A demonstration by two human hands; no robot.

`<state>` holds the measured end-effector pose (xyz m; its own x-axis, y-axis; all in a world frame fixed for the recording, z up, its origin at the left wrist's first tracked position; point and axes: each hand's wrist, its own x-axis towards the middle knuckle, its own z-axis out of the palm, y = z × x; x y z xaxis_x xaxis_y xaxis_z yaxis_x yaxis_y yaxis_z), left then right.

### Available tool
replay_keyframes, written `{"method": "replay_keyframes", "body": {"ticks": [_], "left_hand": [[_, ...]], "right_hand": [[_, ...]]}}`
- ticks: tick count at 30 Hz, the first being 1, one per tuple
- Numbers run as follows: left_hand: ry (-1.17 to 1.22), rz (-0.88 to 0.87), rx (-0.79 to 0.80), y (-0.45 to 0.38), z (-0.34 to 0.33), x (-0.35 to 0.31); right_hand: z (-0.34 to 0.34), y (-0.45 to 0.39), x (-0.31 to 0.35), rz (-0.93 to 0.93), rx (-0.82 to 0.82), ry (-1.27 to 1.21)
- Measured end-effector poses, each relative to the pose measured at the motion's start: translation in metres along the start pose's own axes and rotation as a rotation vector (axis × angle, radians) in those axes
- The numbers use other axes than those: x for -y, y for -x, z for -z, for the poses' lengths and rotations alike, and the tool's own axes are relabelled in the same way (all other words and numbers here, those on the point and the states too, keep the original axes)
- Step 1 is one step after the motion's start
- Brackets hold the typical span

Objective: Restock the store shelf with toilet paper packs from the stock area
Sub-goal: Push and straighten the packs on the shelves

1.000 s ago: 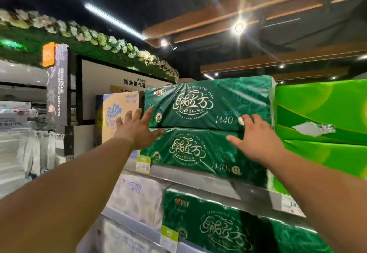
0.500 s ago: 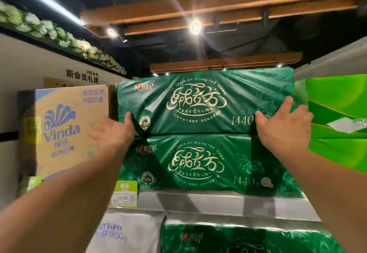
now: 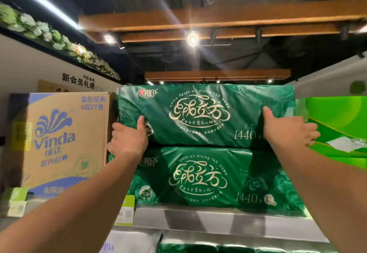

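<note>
Top green pack (image 3: 206, 113) between both hands' fingers (image 3: 142, 121)

Round ceiling spotlights (image 3: 192, 39) flare into long streaks across a dark ceiling; glare sheens the glossy dark-green plastic pack (image 3: 204, 113); edges bow, corners soft.

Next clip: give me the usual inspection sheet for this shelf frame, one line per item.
Surface: metal shelf with price tags on its front edge.
Job's things: two dark green packs stacked; top pack lies on bottom pack.
Clutter: Vinda carton left of the stack; bright green packs to its right.
Grippers: left hand grips the top pack's left end; right hand grips its right end.
Cables: nothing seen.
Surroundings: wooden ceiling beams, spotlights, a flower garland above the left wall.
</note>
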<state>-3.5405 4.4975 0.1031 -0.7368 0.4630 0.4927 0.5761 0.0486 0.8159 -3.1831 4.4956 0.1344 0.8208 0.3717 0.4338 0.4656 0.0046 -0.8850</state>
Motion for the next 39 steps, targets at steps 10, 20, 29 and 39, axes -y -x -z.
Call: {"method": "replay_keyframes", "body": {"ticks": [10, 20, 29, 39], "left_hand": [[0.125, -0.173, -0.141, -0.046, 0.059, -0.056], [-0.223, -0.274, 0.063, -0.075, 0.075, -0.08], [-0.481, -0.502, 0.08, -0.053, 0.044, -0.072], [-0.407, -0.803, 0.001, -0.026, 0.014, -0.059]], "right_hand": [[0.039, -0.023, 0.043, 0.316, 0.277, 0.188], [0.072, -0.056, 0.102, 0.499, 0.382, 0.437], [0.047, -0.021, 0.064, 0.822, 0.083, 0.614], [0.006, -0.011, 0.026, 0.967, 0.091, 0.403]]}}
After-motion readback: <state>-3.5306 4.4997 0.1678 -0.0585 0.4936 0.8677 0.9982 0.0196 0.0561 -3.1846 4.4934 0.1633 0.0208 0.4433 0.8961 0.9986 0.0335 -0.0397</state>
